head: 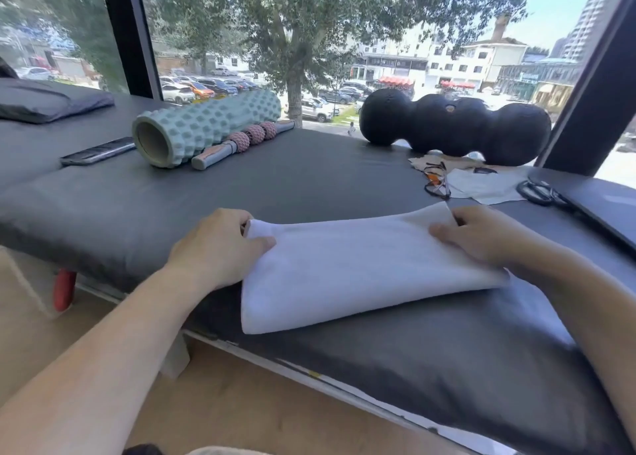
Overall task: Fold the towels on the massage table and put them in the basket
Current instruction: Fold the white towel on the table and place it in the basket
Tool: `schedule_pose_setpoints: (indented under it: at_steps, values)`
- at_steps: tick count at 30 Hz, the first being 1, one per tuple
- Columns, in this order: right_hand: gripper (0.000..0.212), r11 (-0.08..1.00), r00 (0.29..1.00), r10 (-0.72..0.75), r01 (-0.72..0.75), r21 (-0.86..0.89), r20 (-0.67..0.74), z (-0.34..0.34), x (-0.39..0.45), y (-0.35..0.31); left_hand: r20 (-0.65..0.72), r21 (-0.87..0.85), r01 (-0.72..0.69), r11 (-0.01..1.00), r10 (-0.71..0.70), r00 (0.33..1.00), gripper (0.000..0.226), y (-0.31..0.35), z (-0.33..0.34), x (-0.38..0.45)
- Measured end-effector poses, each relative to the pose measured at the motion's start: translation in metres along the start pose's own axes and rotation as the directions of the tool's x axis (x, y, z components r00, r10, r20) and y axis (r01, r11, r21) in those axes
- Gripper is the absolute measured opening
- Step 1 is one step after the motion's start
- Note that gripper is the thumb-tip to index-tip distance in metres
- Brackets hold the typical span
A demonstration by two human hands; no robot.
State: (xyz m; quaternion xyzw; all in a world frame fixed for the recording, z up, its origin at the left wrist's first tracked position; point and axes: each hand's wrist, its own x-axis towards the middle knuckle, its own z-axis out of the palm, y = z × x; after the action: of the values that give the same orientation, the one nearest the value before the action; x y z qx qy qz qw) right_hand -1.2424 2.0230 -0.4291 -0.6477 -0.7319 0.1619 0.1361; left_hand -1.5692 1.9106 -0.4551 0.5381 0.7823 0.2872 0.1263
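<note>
White towel (361, 268) lies on the near edge of the massage table (309, 176), in front of the foam roller (206, 127). Left hand (216, 244) and right hand (481, 238) each pinch a far corner, apparently to align the fold. No basket visible.

The dark grey padded massage table (309, 179) is stretching across the view, and a white folded towel (361, 272) is lying near its front edge. Along the far left side, a pale green knobbly foam roller (203, 127) is sitting just beside a grey stick roller with pink spiked balls (241, 141), with a dark phone (98, 150) next to them. A black four-lobed foam roller (454, 129) is resting far right, near glasses (436, 180), white cloths (488, 186) and black scissors (540, 192).
</note>
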Motion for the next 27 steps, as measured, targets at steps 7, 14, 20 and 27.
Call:
schedule_pose_setpoints:
  at_steps: [7,14,20,27]
  values:
    - [0.024,0.962,0.992,0.103,-0.119,0.247,0.076,-0.004,-0.003,-0.006,0.196,-0.212,0.078,0.974,-0.036,0.980,0.026,0.002,-0.019,0.001]
    - [0.045,0.998,0.999,0.030,-0.028,-0.062,0.037,0.001,-0.006,-0.013,0.157,0.079,0.039,0.996,-0.051,0.986,0.046,0.015,-0.014,-0.004]
    - [0.030,0.987,0.984,0.032,-0.058,0.149,0.173,-0.009,-0.015,-0.005,0.127,-0.015,-0.059,0.998,0.061,0.990,0.046,0.025,-0.015,-0.006]
    - [0.024,0.383,0.800,-0.218,0.596,0.705,-0.558,-0.033,-0.010,0.013,-0.545,-0.384,-0.627,0.678,0.382,0.746,0.033,0.050,-0.022,-0.007]
